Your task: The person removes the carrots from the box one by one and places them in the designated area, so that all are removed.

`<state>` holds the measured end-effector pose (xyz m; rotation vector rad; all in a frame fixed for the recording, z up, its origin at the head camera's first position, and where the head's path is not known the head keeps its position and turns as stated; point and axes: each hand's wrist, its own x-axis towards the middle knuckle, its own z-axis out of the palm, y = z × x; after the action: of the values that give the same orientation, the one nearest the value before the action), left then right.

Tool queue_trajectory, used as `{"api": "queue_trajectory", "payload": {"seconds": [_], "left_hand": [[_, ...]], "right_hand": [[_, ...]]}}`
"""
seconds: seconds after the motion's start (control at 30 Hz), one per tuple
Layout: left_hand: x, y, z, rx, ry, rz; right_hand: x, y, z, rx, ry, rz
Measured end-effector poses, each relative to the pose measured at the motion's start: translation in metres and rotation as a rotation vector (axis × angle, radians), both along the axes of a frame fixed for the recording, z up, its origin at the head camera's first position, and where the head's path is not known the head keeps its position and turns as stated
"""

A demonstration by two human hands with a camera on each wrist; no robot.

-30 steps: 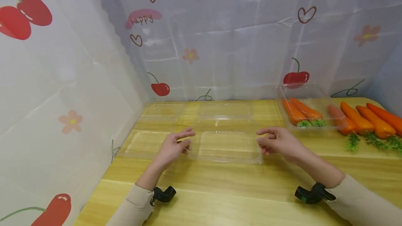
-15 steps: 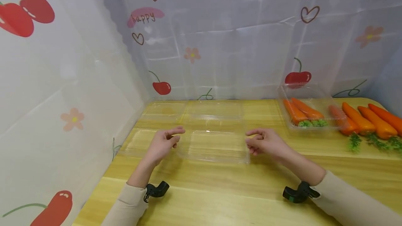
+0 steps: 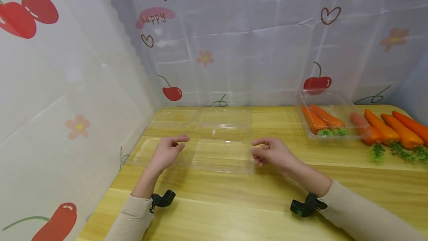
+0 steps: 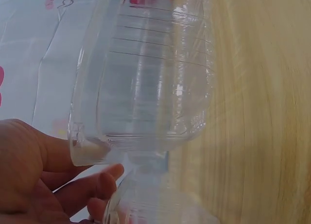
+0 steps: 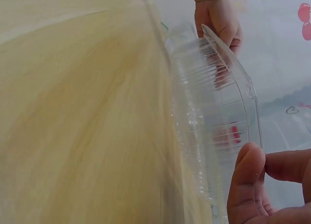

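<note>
A clear plastic clamshell container (image 3: 220, 157) lies opened out at the middle of the table. My left hand (image 3: 166, 153) grips its left end; one digit shows through the corner flange in the left wrist view, with the other fingers bent below. At its right end, my right hand (image 3: 272, 154) pinches the rim between thumb (image 5: 249, 168) and forefinger. Inside the container there is nothing. A second clear container (image 3: 147, 150) lies opened out just to the left, partly behind my left hand.
At the back right stands a clear plastic container (image 3: 334, 103) with two carrots (image 3: 326, 116) in it. Several loose carrots (image 3: 384, 127) with green tops lie to its right. Printed sheets (image 3: 100, 84) wall the wooden table (image 3: 234, 203) at left and back.
Both hands have moved left together with the middle container, which now lies up close to the left container. The carrots and the right container have stayed in place.
</note>
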<state>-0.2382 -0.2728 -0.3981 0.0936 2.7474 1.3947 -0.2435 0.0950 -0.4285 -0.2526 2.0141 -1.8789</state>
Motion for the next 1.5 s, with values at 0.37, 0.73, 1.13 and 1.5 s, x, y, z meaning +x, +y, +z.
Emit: {"api": "queue_trajectory", "payload": {"seconds": [0.37,0.73,1.13,1.5], "left_hand": [[-0.002,-0.006,-0.001,-0.026,0.023,0.019],[-0.002,-0.004,-0.005,-0.080,0.044,0.002],[-0.002,-0.005,-0.005,-0.102,0.057,-0.004],[0.000,0.000,-0.002,-0.140,0.141,0.057]], "right_hand": [[0.000,-0.013,0.001,-0.044,-0.033,-0.005],[0.002,-0.014,0.000,-0.065,-0.064,-0.038],[-0.006,-0.019,0.000,-0.066,-0.073,-0.047],[-0.015,-0.006,-0.006,-0.047,-0.060,0.004]]}}
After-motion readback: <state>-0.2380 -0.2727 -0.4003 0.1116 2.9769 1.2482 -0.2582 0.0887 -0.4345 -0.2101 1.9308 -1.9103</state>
